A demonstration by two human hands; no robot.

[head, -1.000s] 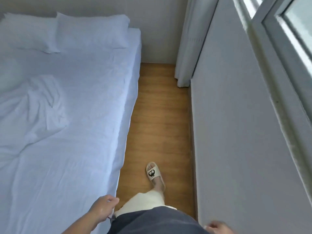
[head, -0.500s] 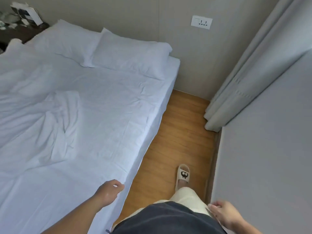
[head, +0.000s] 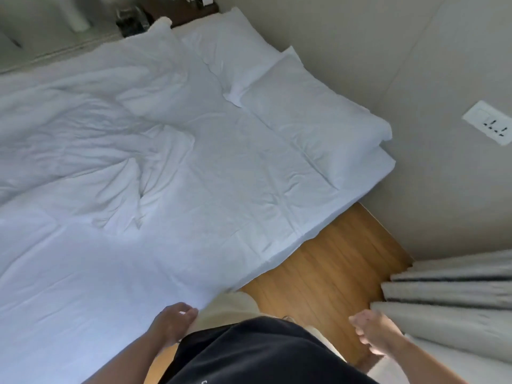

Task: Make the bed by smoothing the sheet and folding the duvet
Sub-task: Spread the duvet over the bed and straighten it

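Note:
A white fitted sheet (head: 235, 195) covers the mattress and shows light creases on its right half. A crumpled white duvet (head: 69, 128) lies bunched over the left half. Two white pillows, one nearer (head: 313, 120) and one farther (head: 230, 51), lie at the head of the bed against the wall. My left hand (head: 174, 324) hovers at the bed's near edge with loosely curled fingers beside the sheet's border, and no fold shows in its grasp. My right hand (head: 374, 338) hangs over the floor near the curtain, fingers loosely curled, holding nothing.
A narrow strip of wooden floor (head: 327, 267) runs between the bed and the wall. A grey curtain (head: 448, 295) hangs at the right. A wall socket (head: 490, 123) sits above the pillows' corner. A dark bedside table (head: 180, 6) with small items stands at the far side.
My view has swung left and over the bed, bringing the whole duvet and both pillows into sight. Both hands stay low near my body; the right hand has come forward.

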